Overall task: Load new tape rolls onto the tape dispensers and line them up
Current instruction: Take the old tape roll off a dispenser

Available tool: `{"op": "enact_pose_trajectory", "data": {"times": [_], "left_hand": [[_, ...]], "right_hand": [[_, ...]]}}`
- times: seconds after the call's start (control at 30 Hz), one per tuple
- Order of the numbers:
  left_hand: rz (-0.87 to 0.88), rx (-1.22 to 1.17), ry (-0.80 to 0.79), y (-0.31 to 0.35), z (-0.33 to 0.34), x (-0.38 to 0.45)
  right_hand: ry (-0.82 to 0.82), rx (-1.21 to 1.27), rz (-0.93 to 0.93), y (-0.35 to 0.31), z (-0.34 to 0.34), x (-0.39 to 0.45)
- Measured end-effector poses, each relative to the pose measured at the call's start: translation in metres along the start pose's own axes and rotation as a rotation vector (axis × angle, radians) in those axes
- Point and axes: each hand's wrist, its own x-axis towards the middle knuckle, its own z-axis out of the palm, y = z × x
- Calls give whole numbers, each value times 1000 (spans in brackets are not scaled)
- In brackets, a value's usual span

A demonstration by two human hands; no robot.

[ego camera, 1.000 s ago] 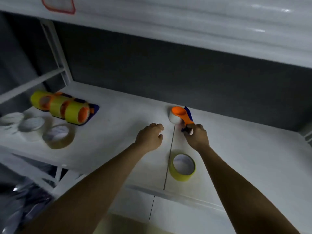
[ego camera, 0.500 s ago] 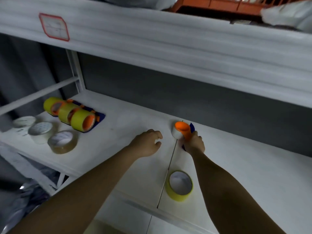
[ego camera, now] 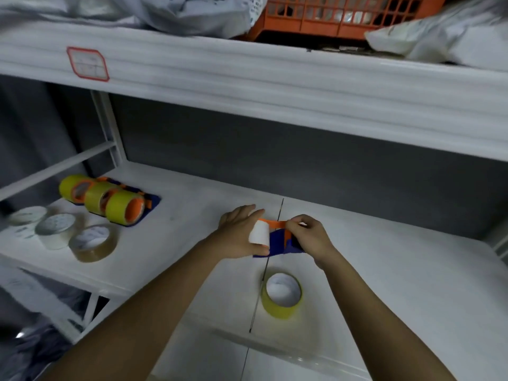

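Blue-and-orange plastic dispenser (ego camera: pixel 277 239) held just above the white shelf (ego camera: pixel 384 270), mid-shelf at the panel seam. Left hand (ego camera: pixel 239 233) grips its white cylindrical core (ego camera: pixel 259 233); right hand (ego camera: pixel 309 237) pinches the orange arm and wraps the blue body. Glossy yellow tape roll (ego camera: pixel 281 295) lies flat just in front. Three loaded dispensers (ego camera: pixel 110 200) lined up far left, beside clear and white rolls (ego camera: pixel 64 233).
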Motion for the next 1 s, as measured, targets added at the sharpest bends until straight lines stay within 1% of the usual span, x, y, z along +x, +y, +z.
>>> {"op": "enact_pose_trajectory", "data": {"times": [0.13,0.2,0.23,0.27,0.3,0.37,0.4,0.43,0.47,0.53,0.6,0.63,0.7,0.77,0.83,0.87,0.9,1.0], "left_hand": [[2,-255,43,-9,-5,-21],[-11,-306,91,-11,-11,-32],[-24,-332,122,-11,-15,-37],[-41,-364,149,-12,-19,-42],[-60,-389,169,-12,-24,-46],[-88,-390,205,-13,-34,-56],[-88,-384,223,-14,-39,-61],[-80,-388,235,-17,-43,-66],[-70,-406,233,-19,-48,-71],[-60,-413,194,-25,-56,-81],[-70,-354,147,-32,-65,-89],[-73,-344,135,-36,-69,-93],[-66,-362,144,-43,-76,-101],[-60,-368,227,-52,-80,-107],[-72,-364,363,-63,-82,-110],[-93,-402,407,-68,-83,-112],[-118,-474,417,-74,-83,-114],[-155,-689,354,-89,-80,-126]], "right_hand": [[-126,14,60,-18,-3,-16],[-163,57,77,-29,2,-21],[-163,61,60,-34,7,-23],[-146,15,4,-38,12,-25],[-109,-106,-112,-42,17,-27],[-1,-447,-478,-48,26,-36],[4,-565,-657,-52,30,-42],[-55,-655,-765,-56,34,-46],[-149,-730,-802,-59,39,-50],[-346,-821,-775,-63,52,-53],[-507,-769,-739,-68,64,-54],[-554,-706,-711,-71,71,-55],[-543,-648,-694,-78,83,-57],[-510,-624,-693,-83,95,-59],[-554,-449,-593,-87,107,-61],[-570,-338,-522,-87,111,-62],[-569,-227,-458,-86,115,-62],[-540,30,-341,-77,123,-65]]}}
